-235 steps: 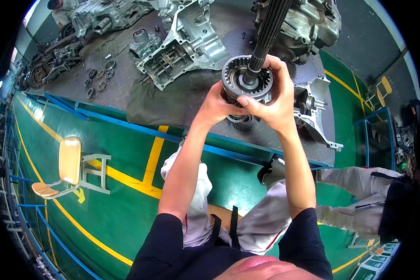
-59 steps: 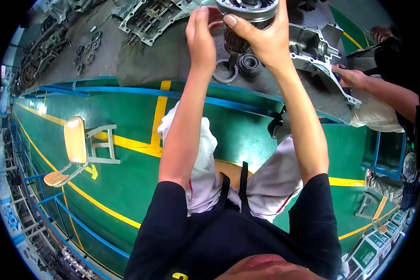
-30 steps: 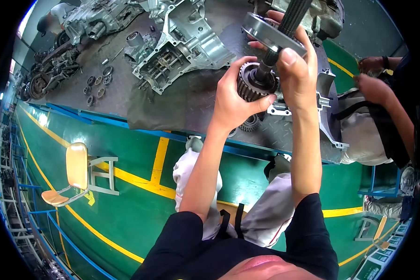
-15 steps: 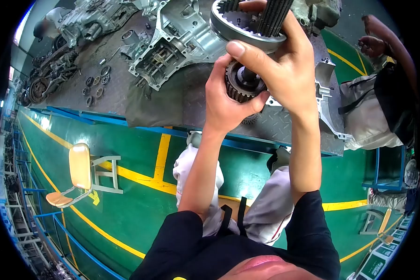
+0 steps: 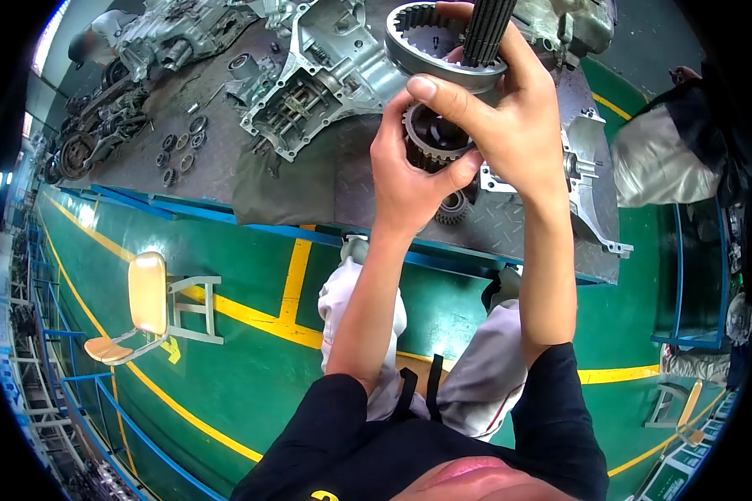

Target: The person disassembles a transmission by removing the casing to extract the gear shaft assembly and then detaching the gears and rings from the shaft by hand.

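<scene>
L hand point(image 5: 405, 188) curled round ext.-toothed gear point(image 5: 422, 150); R hand point(image 5: 514, 121) pinches int.-toothed ring point(image 5: 418, 68), splined shaft point(image 5: 486, 33) at its right, all above workbench point(image 5: 510, 221), near side. Prob. heavy, rigid, poss. oily; hold outer rims.

Green floor point(image 5: 242, 376) — yellow lines point(image 5: 295, 280); pale-seated chair point(image 5: 148, 292)

The grey steel ring with internal teeth point(image 5: 414, 63), earlier seated on the grey steel toothed gear point(image 5: 420, 150), now stands above that gear in the right hand point(image 5: 518, 138). Nearly edge-on one second ago, it now exposes its interior. The left hand point(image 5: 403, 185), previously open beside the gear, encircles it. Right of the gear, the co-worker in pale trousers point(image 5: 664, 159) has broken contact with the silver metal casing half point(image 5: 589, 213).
</scene>
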### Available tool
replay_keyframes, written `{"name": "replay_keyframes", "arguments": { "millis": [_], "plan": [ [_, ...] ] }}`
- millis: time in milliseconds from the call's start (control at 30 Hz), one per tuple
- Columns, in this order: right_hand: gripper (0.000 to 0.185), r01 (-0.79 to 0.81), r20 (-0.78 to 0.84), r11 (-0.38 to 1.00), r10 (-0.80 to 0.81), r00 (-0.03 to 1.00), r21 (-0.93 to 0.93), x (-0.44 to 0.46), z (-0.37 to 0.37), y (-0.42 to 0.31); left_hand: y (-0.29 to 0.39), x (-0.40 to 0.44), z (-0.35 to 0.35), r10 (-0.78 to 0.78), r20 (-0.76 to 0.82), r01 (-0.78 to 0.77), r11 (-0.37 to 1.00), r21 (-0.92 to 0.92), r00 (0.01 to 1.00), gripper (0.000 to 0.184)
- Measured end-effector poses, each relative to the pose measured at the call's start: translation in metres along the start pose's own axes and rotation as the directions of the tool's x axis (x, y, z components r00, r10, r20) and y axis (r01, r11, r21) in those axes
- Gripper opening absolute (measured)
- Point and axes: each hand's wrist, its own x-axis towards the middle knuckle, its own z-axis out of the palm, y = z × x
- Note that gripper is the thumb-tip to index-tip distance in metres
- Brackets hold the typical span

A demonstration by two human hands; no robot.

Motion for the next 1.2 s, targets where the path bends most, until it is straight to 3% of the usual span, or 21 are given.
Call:
{"name": "replay_keyframes", "arguments": {
  "millis": [67,167,267,367,567,667,767,867,967,1067,1167,1200],
  "plan": [
    [0.060,-0.002,-0.002,1.000,0.002,1.000,-0.024,0.000,-0.003,0.000,-0.002,0.000,0.001,0.024,-0.004,-0.024,0.999,-0.029,1.000,0.076],
    [0.061,0.083,0.084,0.974,-0.067,0.994,-0.212,0.004,-0.013,0.003,-0.006,0.001,0.002,0.048,0.010,-0.048,0.999,0.021,0.999,0.077],
    [0.061,0.220,0.104,0.950,-0.201,0.974,-0.223,0.006,-0.010,0.007,-0.006,0.000,0.002,0.025,0.001,-0.025,1.000,-0.004,1.000,0.077],
    [0.060,0.065,-0.002,0.994,-0.065,0.998,-0.088,0.004,-0.001,0.002,-0.003,0.001,0.001,0.021,0.011,-0.021,1.000,0.013,1.000,0.074],
    [0.060,0.187,0.013,0.977,-0.187,0.982,-0.098,0.005,0.001,0.012,-0.001,0.002,0.000,0.022,0.019,-0.022,1.000,-0.006,1.000,0.071],
    [0.060,0.140,0.023,0.975,-0.138,0.990,-0.170,0.004,0.000,0.007,-0.002,0.002,0.000,0.020,0.024,-0.020,1.000,-0.004,0.999,0.070],
    [0.060,0.188,0.018,0.976,-0.187,0.982,-0.111,0.006,0.003,0.009,-0.001,0.002,-0.002,0.055,0.019,-0.056,0.997,0.054,0.998,0.069],
    [0.060,0.025,-0.008,0.998,-0.026,1.000,-0.051,0.003,0.004,0.002,0.002,0.003,-0.003,0.069,0.030,-0.071,0.993,0.090,0.997,0.068],
    [0.060,0.176,0.009,0.980,-0.176,0.984,-0.092,0.006,0.004,0.007,0.003,0.003,-0.003,0.086,0.028,-0.089,0.989,0.115,0.996,0.068],
    [0.062,0.156,0.046,0.965,-0.150,0.988,-0.209,0.004,0.003,-0.004,0.001,0.002,-0.003,0.057,0.028,-0.059,0.994,0.091,0.998,0.068],
    [0.065,0.020,0.005,0.999,-0.019,1.000,-0.040,0.002,0.005,0.003,0.001,0.002,-0.002,0.056,0.030,-0.058,0.995,0.081,0.998,0.067],
    [0.067,0.054,0.000,0.996,-0.054,0.999,-0.070,0.002,0.004,0.007,0.002,0.002,-0.002,0.054,0.031,-0.056,0.995,0.082,0.998,0.067]
  ]
}}
